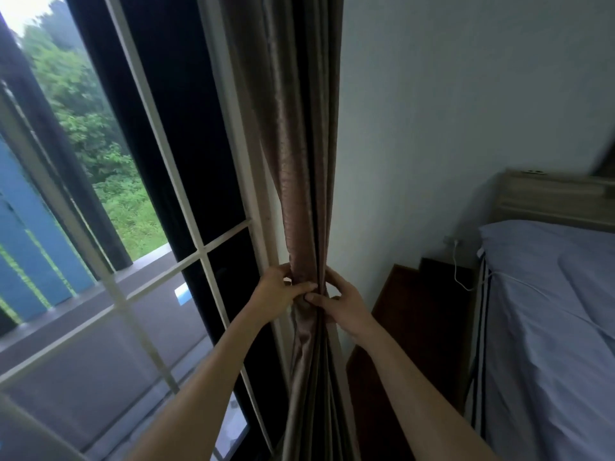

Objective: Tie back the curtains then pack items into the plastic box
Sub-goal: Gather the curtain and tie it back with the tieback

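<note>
A brown curtain (299, 168) hangs gathered into a tight bundle between the window frame and the white wall. My left hand (278, 292) grips the bundle from the left, thumb across its front. My right hand (342, 302) grips it from the right at the same height, fingers curled around the folds. A band of the same brown cloth seems to circle the bundle between my thumbs; I cannot tell whether it is tied. The plastic box is not in view.
A white-framed window (186, 207) fills the left, with greenery and a blue railing outside. A bed with a pale blue sheet (549, 327) stands at the right. A dark wooden piece (409, 314) and a white cable (461, 277) sit between bed and wall.
</note>
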